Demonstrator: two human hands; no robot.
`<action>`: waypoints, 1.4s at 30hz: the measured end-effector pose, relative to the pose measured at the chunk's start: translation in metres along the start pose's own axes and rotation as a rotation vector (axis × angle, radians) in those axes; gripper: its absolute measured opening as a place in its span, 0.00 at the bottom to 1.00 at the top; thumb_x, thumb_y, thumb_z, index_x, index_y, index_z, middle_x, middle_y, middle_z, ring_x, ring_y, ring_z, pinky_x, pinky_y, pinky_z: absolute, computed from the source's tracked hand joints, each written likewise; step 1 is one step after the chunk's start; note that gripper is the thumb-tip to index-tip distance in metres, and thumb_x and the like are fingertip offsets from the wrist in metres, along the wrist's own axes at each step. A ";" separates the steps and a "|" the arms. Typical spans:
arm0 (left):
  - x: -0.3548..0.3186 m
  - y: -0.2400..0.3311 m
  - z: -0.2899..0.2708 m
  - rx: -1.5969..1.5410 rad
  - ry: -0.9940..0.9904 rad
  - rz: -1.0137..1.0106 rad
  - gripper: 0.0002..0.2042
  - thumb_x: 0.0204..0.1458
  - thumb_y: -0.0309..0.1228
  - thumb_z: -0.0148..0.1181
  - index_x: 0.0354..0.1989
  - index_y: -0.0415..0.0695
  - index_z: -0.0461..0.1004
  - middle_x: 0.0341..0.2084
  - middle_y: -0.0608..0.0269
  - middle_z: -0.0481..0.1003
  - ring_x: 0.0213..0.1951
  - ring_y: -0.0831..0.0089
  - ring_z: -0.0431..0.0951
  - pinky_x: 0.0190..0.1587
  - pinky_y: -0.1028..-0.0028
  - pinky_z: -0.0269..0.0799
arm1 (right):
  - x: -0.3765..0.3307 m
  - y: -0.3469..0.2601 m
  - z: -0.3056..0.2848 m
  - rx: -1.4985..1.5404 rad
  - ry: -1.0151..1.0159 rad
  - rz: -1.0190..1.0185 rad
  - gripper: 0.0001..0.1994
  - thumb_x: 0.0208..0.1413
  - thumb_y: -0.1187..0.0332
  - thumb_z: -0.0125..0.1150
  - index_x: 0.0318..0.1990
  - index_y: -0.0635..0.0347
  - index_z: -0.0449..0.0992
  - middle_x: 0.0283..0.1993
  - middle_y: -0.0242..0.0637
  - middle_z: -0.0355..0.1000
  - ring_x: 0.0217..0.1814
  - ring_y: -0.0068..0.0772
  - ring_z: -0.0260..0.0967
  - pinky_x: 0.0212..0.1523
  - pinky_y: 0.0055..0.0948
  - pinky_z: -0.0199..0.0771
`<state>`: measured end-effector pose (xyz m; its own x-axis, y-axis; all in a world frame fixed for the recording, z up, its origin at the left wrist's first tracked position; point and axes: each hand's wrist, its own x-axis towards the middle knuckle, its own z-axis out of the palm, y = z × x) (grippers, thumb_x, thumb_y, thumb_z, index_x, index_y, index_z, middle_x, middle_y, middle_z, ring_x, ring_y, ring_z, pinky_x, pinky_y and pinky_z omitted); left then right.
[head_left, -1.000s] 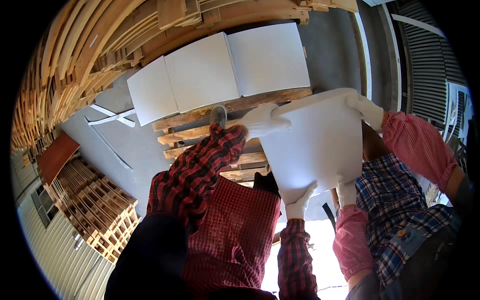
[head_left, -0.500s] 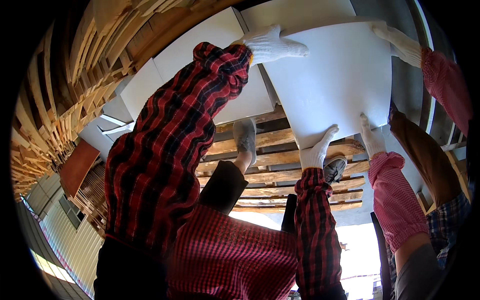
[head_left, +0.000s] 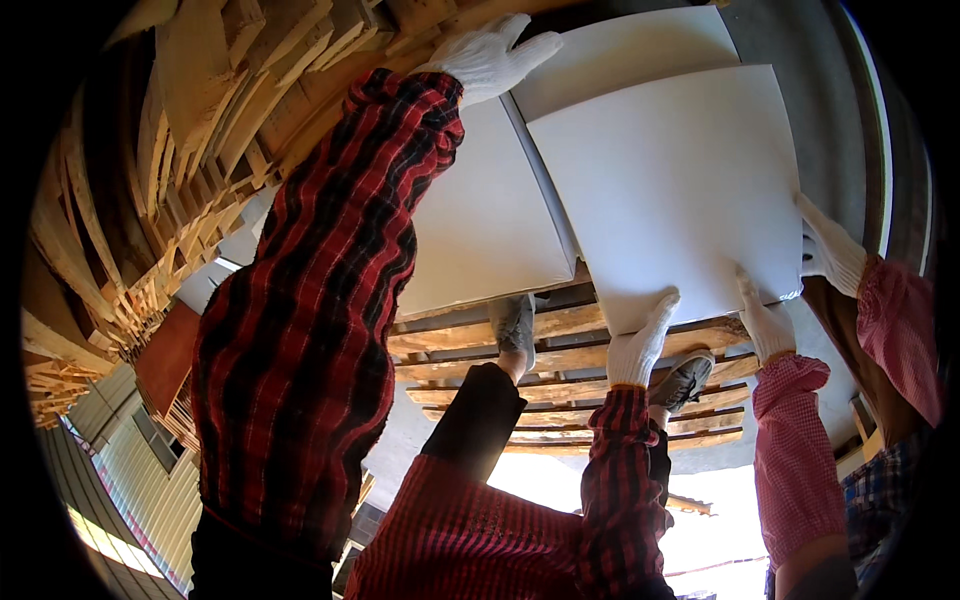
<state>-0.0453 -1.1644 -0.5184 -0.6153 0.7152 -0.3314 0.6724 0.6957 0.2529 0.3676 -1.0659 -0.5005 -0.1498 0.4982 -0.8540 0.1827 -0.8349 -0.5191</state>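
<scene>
A large white square panel [head_left: 680, 190] lies tilted over a wooden pallet [head_left: 560, 370]. My right hand [head_left: 640, 335], in a white glove, grips the panel's near edge, fingers laid up over its face. My left hand [head_left: 490, 55], also gloved, reaches far forward with fingers spread and rests at the corner where a second white panel [head_left: 480, 220] and a third white panel [head_left: 620, 50] meet. Both my sleeves are red and black plaid. Another person's gloved hands [head_left: 765, 320] [head_left: 830, 250], on pink sleeves, hold the same panel at its near right corner and right edge.
My shoes [head_left: 515, 325] [head_left: 685, 380] stand on the pallet slats just under the panels. Stacks of wooden pallets [head_left: 200, 150] fill the left side. A corrugated wall [head_left: 150, 470] runs at lower left, and grey floor [head_left: 800, 30] shows at upper right.
The panel has come down from held in the air to low over the pallet beside the other panels. My left arm has stretched further forward, and the view has tipped down closer.
</scene>
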 end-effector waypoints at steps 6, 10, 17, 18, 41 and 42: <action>-0.003 -0.030 0.020 0.189 -0.166 0.174 0.21 0.66 0.24 0.44 0.67 0.49 0.55 0.62 0.55 0.71 0.51 0.50 0.81 0.53 0.62 0.80 | -0.002 0.008 0.017 -0.092 -0.067 0.021 0.40 0.65 0.39 0.56 0.72 0.62 0.57 0.69 0.38 0.58 0.70 0.36 0.56 0.71 0.38 0.59; 0.000 0.010 -0.016 0.085 -0.263 0.040 0.16 0.70 0.30 0.37 0.64 0.50 0.56 0.59 0.56 0.75 0.54 0.49 0.79 0.57 0.60 0.78 | 0.002 0.012 0.022 -0.274 -0.133 0.064 0.35 0.66 0.41 0.57 0.63 0.68 0.67 0.57 0.36 0.66 0.59 0.28 0.63 0.61 0.31 0.68; 0.003 -0.003 -0.013 0.184 -0.323 0.134 0.21 0.67 0.28 0.43 0.68 0.44 0.57 0.64 0.48 0.68 0.60 0.49 0.74 0.61 0.61 0.74 | 0.007 0.006 0.067 -0.242 -0.213 0.036 0.26 0.70 0.48 0.54 0.55 0.66 0.72 0.44 0.33 0.72 0.45 0.22 0.70 0.46 0.25 0.76; 0.003 -0.007 -0.015 0.139 -0.315 0.117 0.21 0.67 0.29 0.43 0.68 0.44 0.57 0.65 0.49 0.67 0.60 0.49 0.74 0.61 0.61 0.74 | 0.000 0.000 0.080 -0.226 -0.207 0.032 0.25 0.71 0.49 0.54 0.55 0.66 0.72 0.45 0.33 0.72 0.45 0.22 0.70 0.47 0.25 0.76; -0.214 0.149 -0.035 -0.072 0.073 -0.114 0.26 0.56 0.42 0.62 0.61 0.41 0.69 0.67 0.51 0.62 0.65 0.48 0.63 0.63 0.50 0.63 | -0.078 -0.028 -0.012 -0.715 -0.109 0.299 0.20 0.66 0.53 0.59 0.58 0.54 0.70 0.48 0.28 0.72 0.46 0.25 0.71 0.42 0.31 0.72; -0.249 0.167 -0.035 -0.234 -0.034 -0.158 0.20 0.56 0.39 0.60 0.54 0.42 0.73 0.58 0.52 0.70 0.58 0.51 0.70 0.56 0.51 0.68 | -0.101 -0.034 -0.026 -0.707 -0.114 0.309 0.25 0.66 0.52 0.59 0.63 0.55 0.70 0.49 0.30 0.73 0.47 0.27 0.72 0.43 0.31 0.73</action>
<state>0.2057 -1.2237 -0.3622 -0.6882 0.5968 -0.4125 0.4537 0.7977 0.3972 0.4019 -1.0817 -0.3980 -0.0826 0.2082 -0.9746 0.8030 -0.5653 -0.1888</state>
